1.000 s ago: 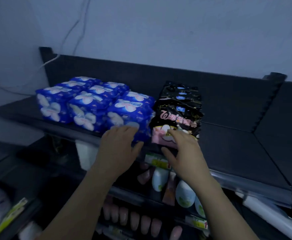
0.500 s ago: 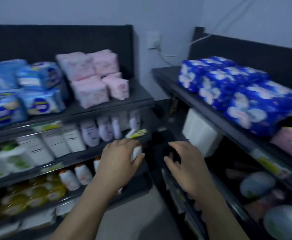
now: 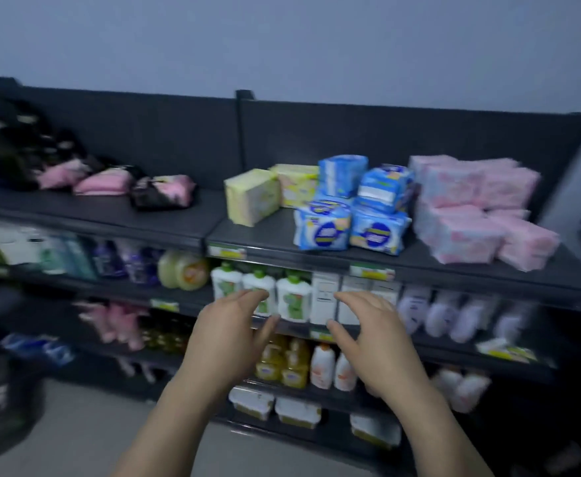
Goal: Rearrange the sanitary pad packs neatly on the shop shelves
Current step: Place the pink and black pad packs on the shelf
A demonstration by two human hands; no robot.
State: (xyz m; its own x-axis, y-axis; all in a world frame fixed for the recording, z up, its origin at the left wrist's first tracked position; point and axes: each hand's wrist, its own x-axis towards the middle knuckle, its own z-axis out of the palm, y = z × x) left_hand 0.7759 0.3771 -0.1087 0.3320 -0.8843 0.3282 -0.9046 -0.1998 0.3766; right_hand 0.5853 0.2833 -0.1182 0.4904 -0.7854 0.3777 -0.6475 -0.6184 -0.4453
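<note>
Both hands are empty: left hand and right hand hover with fingers loose and apart, just below the top shelf. The view has swung away from the corner, and now light-blue packs, pink packs and yellow packs sit dead ahead.

Top shelf: we see a dark ledge carrying the packs.
Blue packs: on the top shelf, between yellow packs and pink packs.
Hands: our left hand and right hand hover below the top shelf, fingers relaxed, empty.
</note>
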